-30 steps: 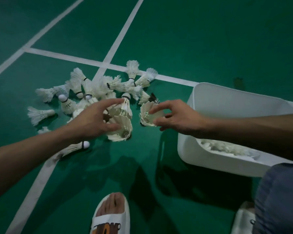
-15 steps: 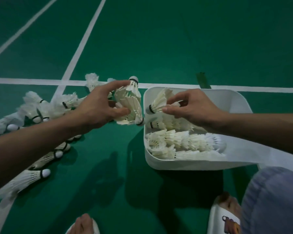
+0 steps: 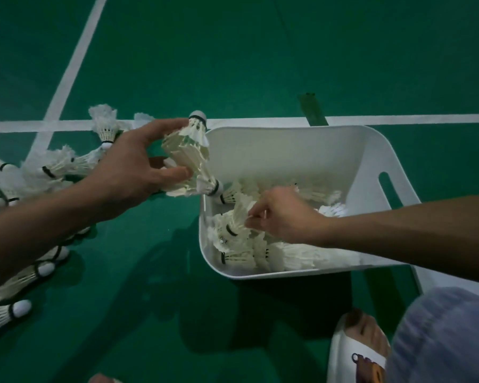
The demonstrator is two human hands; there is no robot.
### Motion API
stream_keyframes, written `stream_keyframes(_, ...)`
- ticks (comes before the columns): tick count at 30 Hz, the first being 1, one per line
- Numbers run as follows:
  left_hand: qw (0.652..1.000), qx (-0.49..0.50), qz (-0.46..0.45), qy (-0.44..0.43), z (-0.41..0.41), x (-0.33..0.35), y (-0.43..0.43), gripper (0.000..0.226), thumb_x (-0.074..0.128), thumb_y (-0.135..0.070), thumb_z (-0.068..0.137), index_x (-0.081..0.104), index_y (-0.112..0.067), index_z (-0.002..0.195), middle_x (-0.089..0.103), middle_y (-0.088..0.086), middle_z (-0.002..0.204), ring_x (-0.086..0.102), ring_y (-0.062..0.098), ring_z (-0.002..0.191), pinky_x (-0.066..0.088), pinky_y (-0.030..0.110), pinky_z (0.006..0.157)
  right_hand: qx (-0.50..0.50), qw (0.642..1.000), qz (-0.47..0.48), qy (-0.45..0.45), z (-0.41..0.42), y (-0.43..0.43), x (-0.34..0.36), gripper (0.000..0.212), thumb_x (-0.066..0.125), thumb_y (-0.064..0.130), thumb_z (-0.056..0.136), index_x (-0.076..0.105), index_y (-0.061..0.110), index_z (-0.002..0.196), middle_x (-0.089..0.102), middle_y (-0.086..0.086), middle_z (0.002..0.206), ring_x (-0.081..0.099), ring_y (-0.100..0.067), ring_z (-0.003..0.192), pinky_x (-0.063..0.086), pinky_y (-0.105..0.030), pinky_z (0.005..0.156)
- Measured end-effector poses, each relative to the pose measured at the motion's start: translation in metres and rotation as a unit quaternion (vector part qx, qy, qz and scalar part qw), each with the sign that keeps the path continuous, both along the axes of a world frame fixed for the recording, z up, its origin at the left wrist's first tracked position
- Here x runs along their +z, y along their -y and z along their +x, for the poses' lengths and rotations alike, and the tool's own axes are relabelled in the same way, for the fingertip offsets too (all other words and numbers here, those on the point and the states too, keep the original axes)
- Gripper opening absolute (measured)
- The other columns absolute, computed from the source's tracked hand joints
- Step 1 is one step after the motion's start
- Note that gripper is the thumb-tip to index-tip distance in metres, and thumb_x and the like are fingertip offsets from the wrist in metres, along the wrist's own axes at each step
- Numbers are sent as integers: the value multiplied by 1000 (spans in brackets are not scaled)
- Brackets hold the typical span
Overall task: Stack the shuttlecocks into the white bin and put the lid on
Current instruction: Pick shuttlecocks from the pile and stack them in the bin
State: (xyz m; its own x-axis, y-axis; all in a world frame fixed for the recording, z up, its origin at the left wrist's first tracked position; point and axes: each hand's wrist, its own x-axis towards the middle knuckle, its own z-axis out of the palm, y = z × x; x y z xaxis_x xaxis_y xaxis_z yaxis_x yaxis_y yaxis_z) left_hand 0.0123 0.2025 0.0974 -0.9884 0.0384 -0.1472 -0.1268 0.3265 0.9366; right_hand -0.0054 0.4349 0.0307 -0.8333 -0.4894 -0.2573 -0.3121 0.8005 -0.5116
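Meanwhile, left hand (image 3: 133, 172) is clutching several shuttlecocks (image 3: 190, 158); right hand (image 3: 282, 217) is pinching one inside the white bin (image 3: 288, 150); loosely bunched, some could spill.

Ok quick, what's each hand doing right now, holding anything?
Left hand: closed on a bunch of shuttlecocks beside the white bin.
Right hand: inside the bin, pinching one shuttlecock.

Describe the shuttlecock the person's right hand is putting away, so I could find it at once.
Start at the white bin on the green court floor. Inside it, the right hand reaches down among the shuttlecocks already lying there. It pinches the feathers of one shuttlecock near the bin's left wall; its black band shows, and unlike its neighbours it is held by fingers.
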Motion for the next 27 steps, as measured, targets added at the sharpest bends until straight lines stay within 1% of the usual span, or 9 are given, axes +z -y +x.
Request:
stream_keyframes(3, 1000, -3, 5, 3, -2, -3, 1, 69, 70, 5, 77, 52, -39, 128, 54, -30, 102, 70, 4, 80, 55, 16, 60, 61, 996, 48, -34, 2, 16, -16, 14, 67, 25, 84, 77, 20, 91, 73, -5, 85, 66, -23, 79, 42, -23, 65)
stream_keyframes(7, 1000, -2, 8, 1, -1, -6, 4, 70, 70, 5, 76, 52, -42, 125, 51, -33, 102, 70, 5, 81, 57, 19, 65, 108, 988, 89, -59, 5, 28, -28, 14, 62, 23, 81, 73, 16, 82, 67, -9, 80, 63, -33, 78, 46, -30, 61)
stream_keyframes(10, 1000, -1, 15, 3, 0, -5, 5, 71, 70, 6, 76, 52, -38, 129, 54, -24, 110, 70, 7, 83, 58, 23, 69, 102, 990, 87, -41, -4, 27, -26, 15, 63, 21, 83, 75, 12, 83, 70, -10, 79, 64, -29, 73, 49, -30, 63)
stream_keyframes(14, 1000, -14, 3, 4, -2, -5, 3, 71, 75, 0, 75, 53, -42, 128, 54, -11, 130, 70, 10, 89, 59, 33, 75, 129, 985, 108, 35, -8, 9, -24, 20, 73, 26, 81, 75, 7, 77, 69, -8, 71, 54, -18, 60, 35, -23, 57)
stream_keyframes(17, 999, -23, -33, -8, -3, -3, -3, 70, 76, -7, 75, 52, -45, 128, 50, -17, 128, 67, 14, 97, 60, 35, 73, 130, 983, 102, 82, 3, 0, -22, 25, 79, 31, 76, 75, 9, 86, 72, -2, 82, 57, -11, 67, 36, -17, 54)
stream_keyframes(20, 998, -23, -53, -28, -6, 2, -9, 71, 77, -8, 75, 51, -46, 128, 47, -17, 132, 62, 14, 106, 60, 35, 72, 98, 987, 98, 83, 4, -8, -9, 33, 79, 36, 76, 74, 14, 101, 73, 3, 93, 59, -8, 71, 43, -17, 62)
stream_keyframes(23, 995, -36, -73, -52, -11, 7, -19, 72, 78, -9, 74, 50, -46, 129, 46, -14, 141, 61, 14, 110, 58, 37, 81, 20, 997, 45, 66, 2, -20, 15, 25, 76, 39, 78, 74, 16, 89, 71, 7, 80, 60, -4, 64, 43, -15, 56)
stream_keyframes(25, 990, -52, -110, -67, -16, 8, -29, 72, 78, -12, 74, 48, -44, 132, 45, -10, 142, 61, 14, 109, 56, 28, 81, -57, 996, -48, 45, 5, -27, 32, 27, 77, 41, 75, 66, 17, 81, 65, 6, 74, 59, -7, 65, 45, -18, 55)
stream_keyframes(27, 983, -66, -151, -79, -22, 8, -40, 72, 78, -13, 75, 46, -39, 135, 44, -6, 142, 59, 13, 107, 52, 20, 78, -92, 986, -140, -7, 9, -32, 45, 37, 80, 41, 70, 54, 17, 82, 59, 3, 75, 55, -11, 66, 49, -23, 57)
